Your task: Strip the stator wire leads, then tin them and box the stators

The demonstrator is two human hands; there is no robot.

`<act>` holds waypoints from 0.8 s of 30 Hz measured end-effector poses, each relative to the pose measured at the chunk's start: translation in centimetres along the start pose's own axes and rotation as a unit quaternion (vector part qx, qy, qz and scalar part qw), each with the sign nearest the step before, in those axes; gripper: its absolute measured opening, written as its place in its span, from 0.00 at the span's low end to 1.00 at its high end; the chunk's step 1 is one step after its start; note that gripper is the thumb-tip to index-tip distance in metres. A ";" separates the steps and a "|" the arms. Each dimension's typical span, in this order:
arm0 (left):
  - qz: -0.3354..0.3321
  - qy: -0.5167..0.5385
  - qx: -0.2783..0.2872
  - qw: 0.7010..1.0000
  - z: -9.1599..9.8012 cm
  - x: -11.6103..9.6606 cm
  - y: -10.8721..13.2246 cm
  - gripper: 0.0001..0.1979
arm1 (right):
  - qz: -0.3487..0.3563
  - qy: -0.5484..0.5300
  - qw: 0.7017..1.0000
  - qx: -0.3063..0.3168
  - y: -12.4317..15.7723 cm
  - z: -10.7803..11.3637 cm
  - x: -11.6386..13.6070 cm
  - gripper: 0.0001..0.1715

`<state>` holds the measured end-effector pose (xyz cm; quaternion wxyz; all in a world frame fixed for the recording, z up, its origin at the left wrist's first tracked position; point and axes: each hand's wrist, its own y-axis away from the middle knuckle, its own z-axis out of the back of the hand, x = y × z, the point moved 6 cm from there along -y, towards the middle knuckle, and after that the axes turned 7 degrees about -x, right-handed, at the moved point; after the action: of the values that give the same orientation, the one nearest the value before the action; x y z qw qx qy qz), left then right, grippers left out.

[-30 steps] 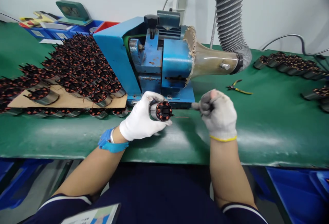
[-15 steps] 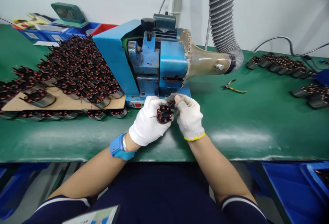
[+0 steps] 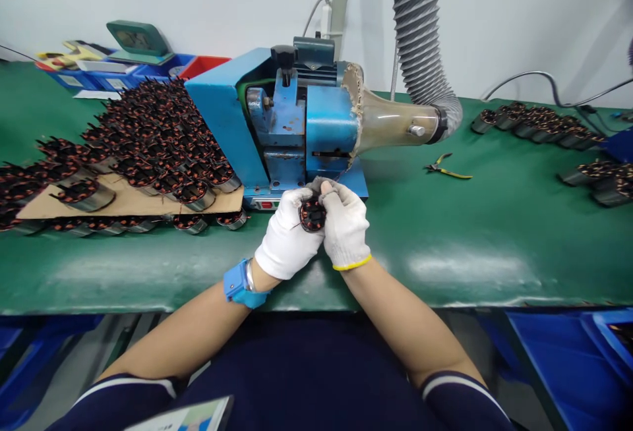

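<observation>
In front of the blue machine, my gloved left hand (image 3: 288,236) is closed around a motor stator (image 3: 312,215), whose black, copper-wound end faces up. My gloved right hand (image 3: 346,223) presses against the stator's upper right edge, thumb and fingers pinched together. A thin wire seems to run out past those fingertips; the fingers hide most of it. Both gloves are white with grey fingertips, and they nearly touch each other.
A blue motor-driven machine (image 3: 332,118) with a grey duct hose (image 3: 420,29) stands just beyond my hands. Many stators (image 3: 163,134) crowd the left, some on cardboard (image 3: 133,201). Pliers (image 3: 448,169) lie right; more stators (image 3: 537,122) stand far right.
My right hand has moved left, in against the stator, and now covers its right side. My left hand still holds the stator. The view has shifted slightly.
</observation>
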<state>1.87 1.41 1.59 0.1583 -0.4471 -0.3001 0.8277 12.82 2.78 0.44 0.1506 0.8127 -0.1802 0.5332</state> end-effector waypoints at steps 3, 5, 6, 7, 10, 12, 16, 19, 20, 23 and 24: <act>0.010 -0.021 0.005 1.000 -0.4 0.0 -0.6 0.24 | -0.027 0.027 0.999 0.011 -1.8 -0.5 0.1 0.09; 0.027 -0.049 0.015 0.998 -0.8 -0.3 -1.1 0.24 | -0.032 0.048 0.998 0.020 -2.9 -0.8 0.3 0.08; 0.036 -0.063 0.021 0.997 -0.9 -0.5 -1.4 0.23 | -0.029 0.058 0.998 0.022 -3.3 -0.9 0.5 0.08; 0.044 -0.076 0.024 0.996 -1.1 -0.7 -1.7 0.22 | -0.022 0.068 0.997 0.022 -3.7 -1.0 0.7 0.09; 0.060 -0.104 0.025 0.992 -1.2 -1.4 -2.5 0.21 | 0.011 0.104 0.994 0.020 -4.4 -1.2 1.4 0.13; 0.056 -0.111 0.031 0.992 -1.4 -1.9 -2.9 0.19 | 0.031 0.109 0.994 0.010 -4.6 -1.1 1.7 0.13; 0.023 -0.098 0.048 0.994 -2.0 -2.3 -3.4 0.17 | 0.041 0.049 0.998 -0.017 -5.0 -0.7 1.7 0.09; -0.005 -0.082 0.034 0.996 -2.1 -2.0 -3.3 0.18 | 0.038 0.021 0.998 -0.034 -4.7 -0.5 1.6 0.07; -0.021 -0.074 0.025 0.997 -2.0 -1.9 -3.0 0.19 | 0.040 0.019 0.999 -0.030 -4.4 -0.5 1.6 0.07; -0.079 -0.025 -0.003 0.997 -1.4 -1.4 -1.7 0.22 | 0.056 0.033 0.998 -0.001 -2.6 -0.3 1.8 0.10; -0.091 -0.005 -0.009 0.996 -1.2 -1.3 -1.2 0.23 | 0.063 0.041 0.997 0.008 -1.9 -0.1 1.8 0.10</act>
<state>3.57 2.09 2.68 0.2274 -0.4153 -0.3477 0.8093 14.24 4.23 2.07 0.1172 0.7785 -0.2204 0.5759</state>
